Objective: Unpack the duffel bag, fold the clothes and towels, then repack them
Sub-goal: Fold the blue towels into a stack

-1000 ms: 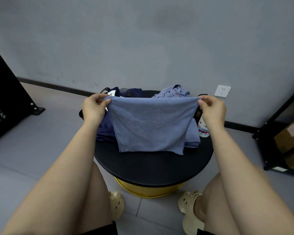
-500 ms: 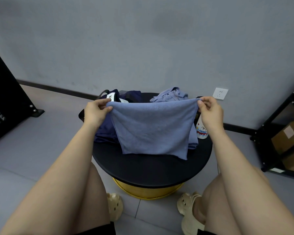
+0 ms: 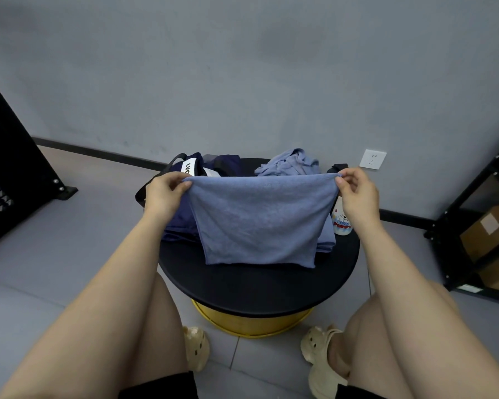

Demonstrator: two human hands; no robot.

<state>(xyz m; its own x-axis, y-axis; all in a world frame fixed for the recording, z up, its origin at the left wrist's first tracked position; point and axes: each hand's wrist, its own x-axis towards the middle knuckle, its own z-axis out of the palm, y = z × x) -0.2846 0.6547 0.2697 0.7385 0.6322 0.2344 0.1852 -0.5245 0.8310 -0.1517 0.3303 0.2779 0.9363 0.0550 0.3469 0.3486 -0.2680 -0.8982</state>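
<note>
A blue towel (image 3: 261, 218) of soft, napped terry hangs stretched between two hands above a round black table (image 3: 257, 286). The left hand (image 3: 163, 197) pinches its top left corner between thumb and curled fingers; the right hand (image 3: 357, 194) pinches the top right corner the same way, with the other fingers loosely bent. The top edge is pulled into a nearly straight line, and the cloth drops from it in a shape that narrows toward the bottom hem. That hem looks slightly uneven and ends just above the near part of the matte tabletop; whether it touches cannot be told.

Behind the towel on the left lies dark navy cloth (image 3: 179, 226), smooth and folded flat, on the table. Farther back on the left sits the duffel bag (image 3: 196, 165), dark navy with a white label panel and a black strap looping off the table's left edge. At the far right of the table a crumpled blue garment (image 3: 290, 164) forms a soft heap. More blue fabric (image 3: 327, 237), folded, shows past the towel's right edge. Just beside it stands a small white bottle (image 3: 340, 221) with a cartoon print, partly hidden by the right wrist.

The table rests on a yellow cylindrical base (image 3: 251, 323). Beige foam clogs (image 3: 320, 358) are on the grey tiled floor (image 3: 41, 240). A white socket (image 3: 373, 159) sits on the grey wall.
</note>
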